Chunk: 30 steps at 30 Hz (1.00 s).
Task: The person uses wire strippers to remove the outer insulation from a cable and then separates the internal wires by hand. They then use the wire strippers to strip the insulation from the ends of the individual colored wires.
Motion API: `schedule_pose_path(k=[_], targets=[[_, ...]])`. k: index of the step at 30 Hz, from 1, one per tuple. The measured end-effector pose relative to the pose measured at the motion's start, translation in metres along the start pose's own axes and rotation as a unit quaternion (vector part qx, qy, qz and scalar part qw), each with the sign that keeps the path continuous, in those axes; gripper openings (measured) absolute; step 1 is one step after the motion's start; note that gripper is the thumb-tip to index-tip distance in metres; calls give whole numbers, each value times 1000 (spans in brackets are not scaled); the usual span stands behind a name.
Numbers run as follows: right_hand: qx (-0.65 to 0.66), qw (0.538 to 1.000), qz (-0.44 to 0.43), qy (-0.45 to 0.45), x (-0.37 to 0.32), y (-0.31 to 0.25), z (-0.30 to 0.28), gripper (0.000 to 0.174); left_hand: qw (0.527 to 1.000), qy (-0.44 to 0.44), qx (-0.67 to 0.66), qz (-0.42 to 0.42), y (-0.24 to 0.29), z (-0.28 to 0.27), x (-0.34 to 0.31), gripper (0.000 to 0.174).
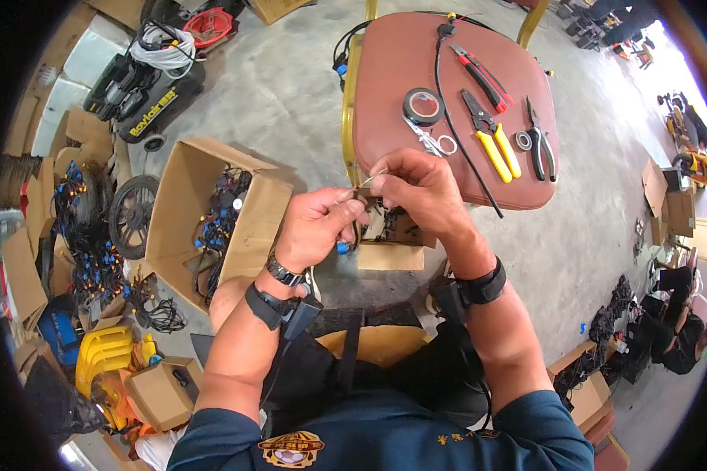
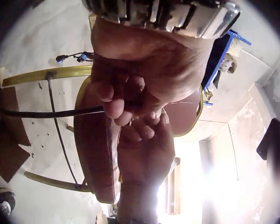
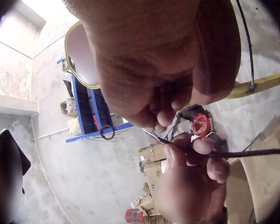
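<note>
My left hand [image 1: 310,228] grips a black cable [image 2: 51,113], which runs out past the fingers in both wrist views. Close in front of it, my right hand [image 1: 424,188] pinches the thin wire [image 3: 150,134] that sticks out of the cable's end. The two hands almost meet at the front edge of the chair's brown padded seat [image 1: 385,78]. On that seat lie wire strippers [image 1: 495,145] with yellow handles, red-and-black cutters [image 1: 483,78], needle-nose pliers [image 1: 536,141], a black tape roll [image 1: 423,107] and another black cable [image 1: 465,149].
Below the hands stands a small open carton [image 1: 390,257] with wiring inside. To the left is a bigger carton [image 1: 177,196] holding blue-tipped connectors. Farther back left sits a black air compressor [image 1: 153,110]. Cable heaps and boxes line both sides of the floor.
</note>
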State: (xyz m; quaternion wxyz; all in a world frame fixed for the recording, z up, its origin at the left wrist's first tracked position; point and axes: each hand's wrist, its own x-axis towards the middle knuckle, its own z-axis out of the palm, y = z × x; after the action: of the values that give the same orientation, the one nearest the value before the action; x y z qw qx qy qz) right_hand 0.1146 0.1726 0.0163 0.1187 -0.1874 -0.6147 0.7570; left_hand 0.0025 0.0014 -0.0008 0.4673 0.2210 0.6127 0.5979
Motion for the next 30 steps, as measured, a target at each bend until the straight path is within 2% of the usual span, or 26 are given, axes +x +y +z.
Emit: schedule_pose_path(k=[5, 12, 18, 30], targets=[[40, 999, 11, -7, 0, -1, -1, 11, 997, 20, 23, 71, -3, 4, -2, 15], [26, 1000, 3, -11, 0, -2, -1, 9, 967, 38, 174, 182, -1, -1, 0, 15], [19, 1000, 7, -8, 0, -2, -1, 10, 959, 66, 204, 185, 7, 2, -1, 11], [-16, 1000, 10, -2, -1, 0, -3, 11, 939, 29, 262, 222, 10, -1, 0, 10]])
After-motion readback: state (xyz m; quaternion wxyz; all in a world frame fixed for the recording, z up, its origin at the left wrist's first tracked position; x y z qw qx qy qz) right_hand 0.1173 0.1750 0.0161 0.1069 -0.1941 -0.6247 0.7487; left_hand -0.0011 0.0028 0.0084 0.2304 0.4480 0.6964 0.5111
